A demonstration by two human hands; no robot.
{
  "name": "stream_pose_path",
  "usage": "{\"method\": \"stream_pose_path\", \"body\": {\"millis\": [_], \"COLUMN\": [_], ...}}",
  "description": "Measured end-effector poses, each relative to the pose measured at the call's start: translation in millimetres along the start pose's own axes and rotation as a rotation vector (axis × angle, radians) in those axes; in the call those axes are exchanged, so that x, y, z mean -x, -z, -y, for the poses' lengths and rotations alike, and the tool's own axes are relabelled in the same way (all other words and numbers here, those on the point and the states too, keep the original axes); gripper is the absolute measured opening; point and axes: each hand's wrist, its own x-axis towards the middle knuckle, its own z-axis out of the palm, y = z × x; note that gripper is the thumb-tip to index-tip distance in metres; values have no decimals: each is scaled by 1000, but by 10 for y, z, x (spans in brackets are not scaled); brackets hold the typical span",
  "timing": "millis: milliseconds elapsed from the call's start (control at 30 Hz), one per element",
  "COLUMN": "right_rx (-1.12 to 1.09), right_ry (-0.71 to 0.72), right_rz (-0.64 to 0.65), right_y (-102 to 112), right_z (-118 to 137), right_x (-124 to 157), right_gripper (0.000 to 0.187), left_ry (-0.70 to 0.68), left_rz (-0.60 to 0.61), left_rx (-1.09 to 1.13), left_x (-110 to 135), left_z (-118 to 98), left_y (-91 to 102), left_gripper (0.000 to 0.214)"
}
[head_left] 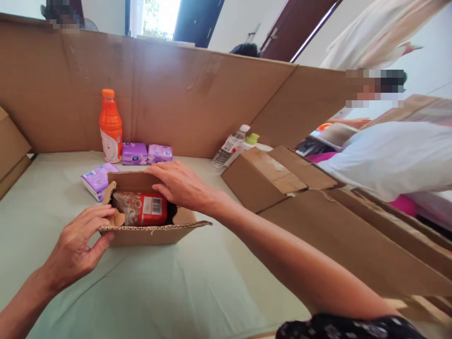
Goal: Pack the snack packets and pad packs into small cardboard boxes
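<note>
A small cardboard box [146, 238] stands on the green-clothed table with its top flaps up. Inside lies a red and brown printed packet [141, 207] with a barcode label. My left hand [81, 240] pinches the box's front left corner, the thumb outside and the fingers at the small side flap. Over the back right edge reaches my right hand [180, 183], its fingers curled on the back flap and the thumb on the inner side. Behind the box are two purple tissue packs [134, 154]; another purple tissue pack [99, 180] lies to its left.
An orange bottle [110, 132] stands by the tall cardboard wall [183, 89]. A clear bottle [229, 147] leans near the wall's right part. Larger cardboard boxes [261, 176] border the right side. Other people are beyond the wall and at right.
</note>
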Motion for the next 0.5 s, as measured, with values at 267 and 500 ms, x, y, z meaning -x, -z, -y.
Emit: {"method": "stream_pose_path", "body": {"millis": [267, 500], "right_rx": [-18, -258], "right_ry": [-64, -36], "right_rz": [89, 135], "right_y": [-17, 72], "right_z": [-63, -149], "right_x": [-86, -160], "right_gripper": [30, 24], "left_ry": [48, 158], "left_rz": [-7, 101], "left_rx": [-98, -24], "left_x": [-24, -92], "left_z": [38, 95], "left_y": [-90, 7], "left_gripper": [15, 21]}}
